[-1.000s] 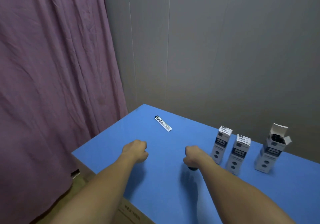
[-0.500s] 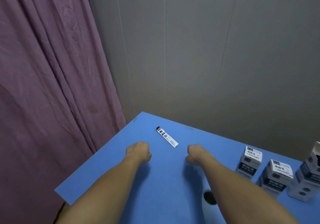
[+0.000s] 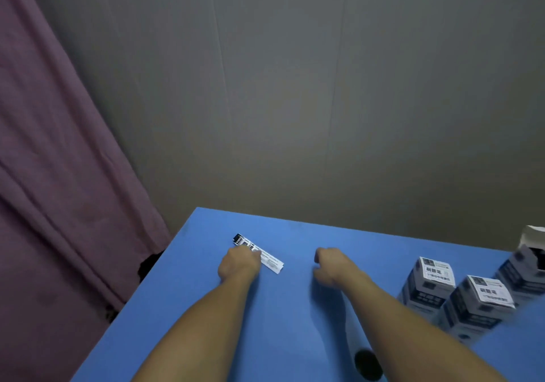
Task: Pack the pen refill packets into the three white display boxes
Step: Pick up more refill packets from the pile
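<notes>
One pen refill packet (image 3: 272,261), white with black print, lies flat near the far left corner of the blue table (image 3: 368,246). My left hand (image 3: 239,264) rests on its middle with curled fingers pinching it; the fingertips are hidden. My right hand (image 3: 331,266) hovers as an empty fist to the right of the packet. Three white display boxes stand at the right edge: two with closed tops (image 3: 426,285) (image 3: 479,305), and a third (image 3: 526,266) with its top flap up and dark contents showing.
A purple curtain (image 3: 59,189) hangs left of the table and a grey wall (image 3: 295,101) stands behind it. A dark round object (image 3: 365,364) lies on the table under my right forearm. The table's left edge runs diagonally toward me.
My left hand has moved forward from an empty fist onto the packet. The right hand stayed a fist beside it. The view has shifted left, pushing the boxes to the right edge.
</notes>
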`<move>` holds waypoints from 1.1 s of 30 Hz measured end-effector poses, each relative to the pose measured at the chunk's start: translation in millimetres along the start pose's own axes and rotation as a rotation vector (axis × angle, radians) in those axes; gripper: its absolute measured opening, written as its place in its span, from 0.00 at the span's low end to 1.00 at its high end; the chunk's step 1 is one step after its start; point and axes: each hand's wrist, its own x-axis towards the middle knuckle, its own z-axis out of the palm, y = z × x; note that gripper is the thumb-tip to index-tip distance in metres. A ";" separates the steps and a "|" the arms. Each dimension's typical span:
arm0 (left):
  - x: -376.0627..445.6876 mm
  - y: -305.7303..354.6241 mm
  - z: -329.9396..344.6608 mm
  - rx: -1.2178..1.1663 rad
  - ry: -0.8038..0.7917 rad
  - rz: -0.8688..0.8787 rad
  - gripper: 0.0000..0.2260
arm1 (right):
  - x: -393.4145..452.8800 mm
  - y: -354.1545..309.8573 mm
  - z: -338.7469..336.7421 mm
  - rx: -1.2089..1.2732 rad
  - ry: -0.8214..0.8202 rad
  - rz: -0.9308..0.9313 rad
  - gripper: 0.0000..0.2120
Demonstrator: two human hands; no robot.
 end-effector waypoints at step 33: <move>22.3 -7.4 -3.3 0.155 -0.135 0.066 0.09 | -0.5 2.9 -1.8 0.089 -0.028 -0.046 0.19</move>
